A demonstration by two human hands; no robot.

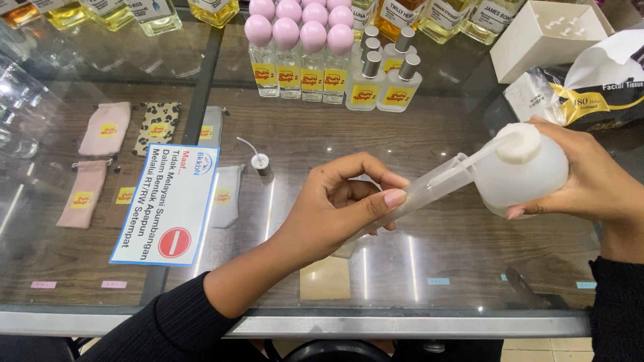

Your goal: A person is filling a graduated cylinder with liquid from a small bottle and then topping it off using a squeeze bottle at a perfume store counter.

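Observation:
My left hand (339, 204) is curled around a clear slim tube-shaped vial (429, 190), held tilted above the glass counter (429, 255). My right hand (583, 174) grips a white translucent squeeze bottle (526, 171), tipped sideways to the left. The bottle's thin white nozzle (479, 155) points into the open mouth of the vial. Whether liquid flows is not visible. A small spray pump cap with a dip tube (258, 159) lies on the glass to the left of my left hand.
Pink-capped bottles (300, 57) and silver-capped bottles (386, 77) stand at the back. A printed notice card (168, 204) and small fabric pouches (104, 131) lie under the glass at left. A tissue pack (597, 84) and a white box (547, 37) sit at the right.

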